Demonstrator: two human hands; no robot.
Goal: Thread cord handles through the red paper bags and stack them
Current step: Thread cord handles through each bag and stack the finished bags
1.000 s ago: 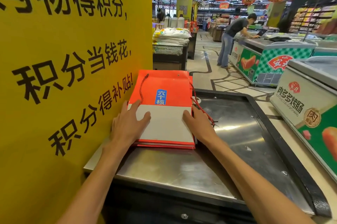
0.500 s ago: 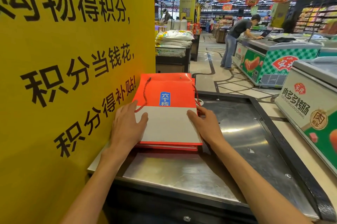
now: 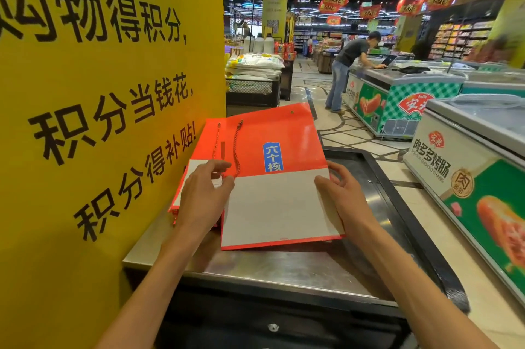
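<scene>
Two hands: both are on the top bag (image 3: 272, 178), one at each side edge.
Left hand (image 3: 203, 201): thumb and fingers pinched narrow on the left edge of the bag, beside the hanging cord handle (image 3: 237, 147); the palm overlaps the stack (image 3: 181, 189) below.
Right hand (image 3: 338, 198): fingers curled round the right edge of the bag, thumb on the white lower panel, a firm side grip.
Top bag position: flat, folded, held slightly askew over the stack, its near edge overhanging the steel counter (image 3: 255, 266).
Long axis: runs away from the person, red upper panel far, white panel near.
Stack position: against the yellow sign (image 3: 108, 93), to the left of and under the held bag; only its left margin shows.
Cord state: one loop hangs from the far left part of the red panel; a metal eyelet (image 3: 292, 112) at the far right shows no cord from this view.
Governing relation: the apparently unthreaded eyelet lies at the far right corner, nearer the right hand.
Judgement: threading that side likely calls for the right hand to release its grip while the left steadies the bag.
</scene>
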